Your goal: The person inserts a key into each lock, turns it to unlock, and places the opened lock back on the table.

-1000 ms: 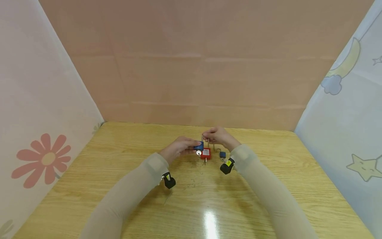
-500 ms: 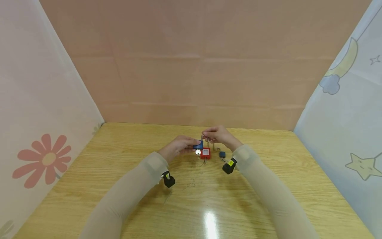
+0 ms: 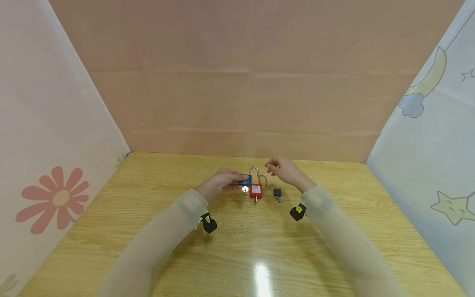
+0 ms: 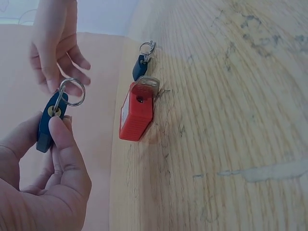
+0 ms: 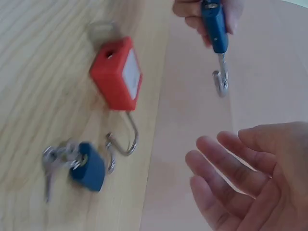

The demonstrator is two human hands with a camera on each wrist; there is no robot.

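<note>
My left hand [image 3: 222, 180] pinches a blue padlock [image 3: 245, 180] between thumb and fingers, raised off the table. Its shackle [image 3: 254, 169] is swung open, and a key with a ring [image 4: 73, 92] sits in the keyhole. To the right, my right hand [image 3: 283, 169] is off the padlock, fingers loosely bent and holding nothing. Below them a red padlock [image 3: 256, 191] with a white label lies on the table, its shackle open and a key in its keyhole. A smaller blue padlock [image 3: 277, 192] lies to its right, also open, with keys [image 5: 55, 159] attached.
The wooden table [image 3: 237, 247] meets a plain brownish-pink backdrop [image 3: 245, 103] at its far edge. Printed side panels stand left and right, one with a flower [image 3: 55, 199]. A worn pale patch [image 4: 274, 171] marks the tabletop.
My right hand has let go of the raised blue padlock's shackle and moved right. The shackle now shows fully open. My left hand keeps its hold, nearly still.
</note>
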